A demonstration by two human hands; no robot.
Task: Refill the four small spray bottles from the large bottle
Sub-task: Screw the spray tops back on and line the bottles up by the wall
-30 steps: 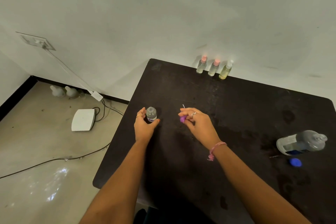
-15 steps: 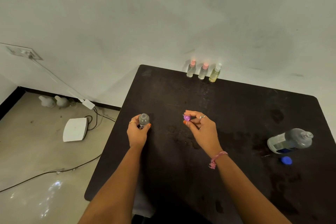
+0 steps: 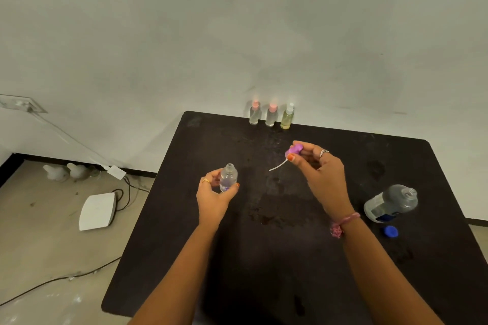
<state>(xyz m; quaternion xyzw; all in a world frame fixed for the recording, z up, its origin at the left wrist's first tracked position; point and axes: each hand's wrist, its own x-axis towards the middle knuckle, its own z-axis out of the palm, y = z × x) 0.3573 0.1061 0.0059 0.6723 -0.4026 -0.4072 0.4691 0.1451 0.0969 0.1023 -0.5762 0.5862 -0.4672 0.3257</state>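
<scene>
Purple sprayer top [image 3: 294,151] now higher in right-hand pinch, left hand [image 3: 215,196] around one open bottle [image 3: 228,178].

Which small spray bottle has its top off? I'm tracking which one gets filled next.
The small bottle in the left hand, neck open. Its purple spray top is in the right hand. The three bottles by the wall remain capped.

Bare room: plain white wall [image 3: 237,21], black table [image 3: 264,258], floor cables [image 3: 52,278].

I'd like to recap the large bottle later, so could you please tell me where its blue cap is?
The blue cap lies on the table at the right, just in front of the large bottle.
</scene>
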